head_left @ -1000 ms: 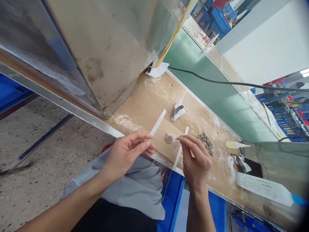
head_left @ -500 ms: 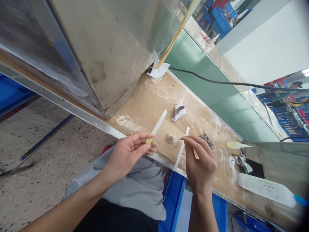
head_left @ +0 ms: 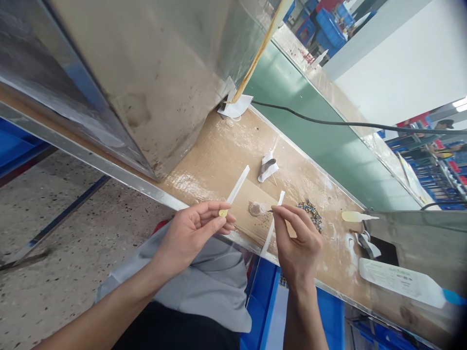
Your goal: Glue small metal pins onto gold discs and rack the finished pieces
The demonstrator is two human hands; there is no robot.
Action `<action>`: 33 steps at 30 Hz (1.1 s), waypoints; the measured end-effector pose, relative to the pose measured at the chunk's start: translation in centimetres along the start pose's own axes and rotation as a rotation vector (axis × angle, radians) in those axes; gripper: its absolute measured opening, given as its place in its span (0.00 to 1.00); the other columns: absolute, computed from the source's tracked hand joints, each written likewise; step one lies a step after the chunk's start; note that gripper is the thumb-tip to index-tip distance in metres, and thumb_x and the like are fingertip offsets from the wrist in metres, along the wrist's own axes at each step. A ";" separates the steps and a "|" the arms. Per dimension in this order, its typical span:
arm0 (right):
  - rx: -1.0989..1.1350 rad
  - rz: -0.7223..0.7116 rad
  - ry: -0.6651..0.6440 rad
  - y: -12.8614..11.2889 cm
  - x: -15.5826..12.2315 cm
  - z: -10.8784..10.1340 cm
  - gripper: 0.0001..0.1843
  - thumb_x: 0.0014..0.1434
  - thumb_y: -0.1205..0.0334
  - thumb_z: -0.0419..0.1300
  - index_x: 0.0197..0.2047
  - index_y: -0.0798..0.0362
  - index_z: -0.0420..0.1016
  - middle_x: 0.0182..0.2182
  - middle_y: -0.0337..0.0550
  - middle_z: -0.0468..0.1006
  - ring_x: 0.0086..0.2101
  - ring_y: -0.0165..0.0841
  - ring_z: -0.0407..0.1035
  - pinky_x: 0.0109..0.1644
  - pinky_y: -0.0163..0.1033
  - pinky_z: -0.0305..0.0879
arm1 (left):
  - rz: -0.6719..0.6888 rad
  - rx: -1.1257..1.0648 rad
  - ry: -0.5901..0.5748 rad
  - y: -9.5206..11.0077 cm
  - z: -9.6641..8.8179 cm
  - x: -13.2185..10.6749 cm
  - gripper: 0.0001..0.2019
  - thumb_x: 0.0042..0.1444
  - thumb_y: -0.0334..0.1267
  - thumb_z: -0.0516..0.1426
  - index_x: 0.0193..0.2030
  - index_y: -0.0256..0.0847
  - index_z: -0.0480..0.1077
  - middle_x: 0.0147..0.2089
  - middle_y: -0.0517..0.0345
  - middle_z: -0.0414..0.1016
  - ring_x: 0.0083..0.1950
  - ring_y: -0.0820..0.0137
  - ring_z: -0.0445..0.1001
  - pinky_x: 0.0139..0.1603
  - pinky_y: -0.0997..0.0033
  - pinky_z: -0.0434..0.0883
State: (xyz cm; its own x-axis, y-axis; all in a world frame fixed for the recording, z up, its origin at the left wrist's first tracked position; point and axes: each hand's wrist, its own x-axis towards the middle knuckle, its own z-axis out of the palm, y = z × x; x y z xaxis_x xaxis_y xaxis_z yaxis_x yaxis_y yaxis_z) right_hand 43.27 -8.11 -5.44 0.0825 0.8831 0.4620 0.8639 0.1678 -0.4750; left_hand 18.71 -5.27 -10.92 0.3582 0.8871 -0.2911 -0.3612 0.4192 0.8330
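One left hand (head_left: 191, 231), one right hand (head_left: 299, 236), one yellow disc (head_left: 223, 213), one thin dark piece (head_left: 270, 211)
One left strip (head_left: 238, 184), one right strip (head_left: 269, 237); one tan board (head_left: 260, 192); one clear round piece (head_left: 256, 209); one heap of pieces (head_left: 311, 214) too small to count; at right, two bottles, one yellowish bottle (head_left: 352, 217), one white bottle (head_left: 400, 281); one dark cable (head_left: 303, 116), far.

A workbench (head_left: 207, 158) and blue bins (head_left: 331, 28) show a workshop

The table (head_left: 204, 160) is brown and glossy; on it lies a board (head_left: 246, 194) with white strips (head_left: 239, 183) along two sides; beyond the board, a crumpled wrap (head_left: 268, 167); right of the board, small pieces (head_left: 314, 214) in a heap; farther right, a yellowish bottle (head_left: 353, 217) and a white bottle (head_left: 401, 283).
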 end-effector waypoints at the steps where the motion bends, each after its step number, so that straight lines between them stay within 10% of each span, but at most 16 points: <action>1: -0.003 0.002 0.001 0.0 0.0 0.0 0.09 0.77 0.66 0.66 0.49 0.45 0.90 0.47 0.43 0.88 0.47 0.39 0.84 0.52 0.44 0.79 | 0.000 -0.002 0.000 0.0 0.0 0.0 0.15 0.73 0.43 0.70 0.62 0.43 0.84 0.49 0.55 0.94 0.47 0.65 0.92 0.52 0.67 0.90; 24: -0.009 0.036 0.096 0.5 -0.1 -0.1 0.08 0.76 0.64 0.69 0.48 0.45 0.91 0.46 0.43 0.89 0.46 0.39 0.84 0.51 0.44 0.79 | 0.009 0.079 0.002 0.2 0.3 -0.4 0.16 0.73 0.44 0.70 0.63 0.42 0.83 0.51 0.51 0.93 0.50 0.61 0.92 0.56 0.62 0.89; 33: 0.281 0.155 0.124 -3.8 -3.3 -0.7 0.06 0.73 0.65 0.72 0.47 0.44 0.91 0.48 0.45 0.89 0.48 0.41 0.86 0.50 0.45 0.85 | -0.029 0.093 -0.092 0.1 2.5 -1.7 0.13 0.75 0.45 0.69 0.62 0.48 0.83 0.54 0.54 0.93 0.57 0.58 0.92 0.63 0.61 0.87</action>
State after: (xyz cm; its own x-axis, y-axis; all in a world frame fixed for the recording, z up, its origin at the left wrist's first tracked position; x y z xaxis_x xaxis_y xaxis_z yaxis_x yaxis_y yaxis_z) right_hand 40.04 -11.92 -4.61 0.2770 0.8502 0.4477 0.6669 0.1653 -0.7266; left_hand 20.24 -7.27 -9.17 0.4465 0.8516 -0.2747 -0.2697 0.4208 0.8661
